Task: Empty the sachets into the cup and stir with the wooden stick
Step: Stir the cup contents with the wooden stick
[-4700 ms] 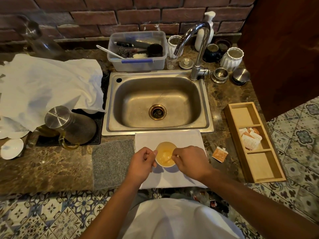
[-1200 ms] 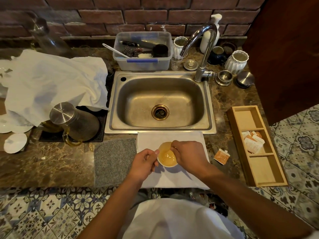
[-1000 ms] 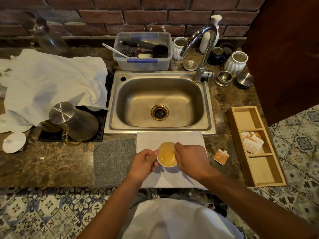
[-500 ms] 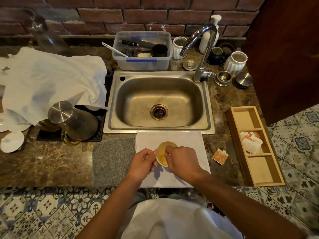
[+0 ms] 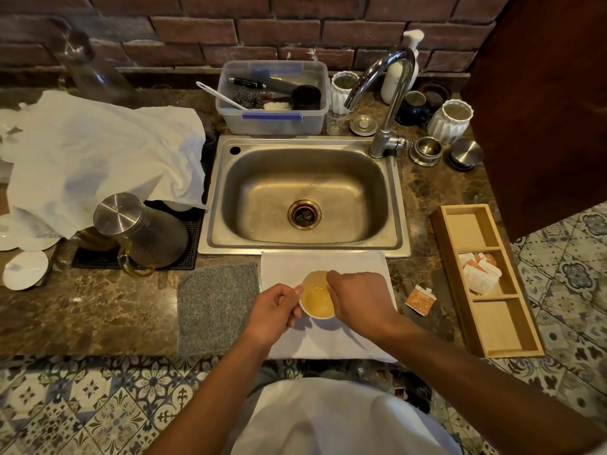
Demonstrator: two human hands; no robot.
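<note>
There is a single view, taken from a wide-angle camera worn on the person's head. It looks forward and steeply down over the worktop (image 5: 98,310), so the person's own chest and both forearms fill the lower part of the frame. The worktop's near edge runs across the lower middle, and the patterned floor shows below it. The sink (image 5: 303,198) sits near the centre, and the brick wall (image 5: 262,24) at the worktop's far edge closes the top. Straight lines bend toward the frame's edges.
</note>
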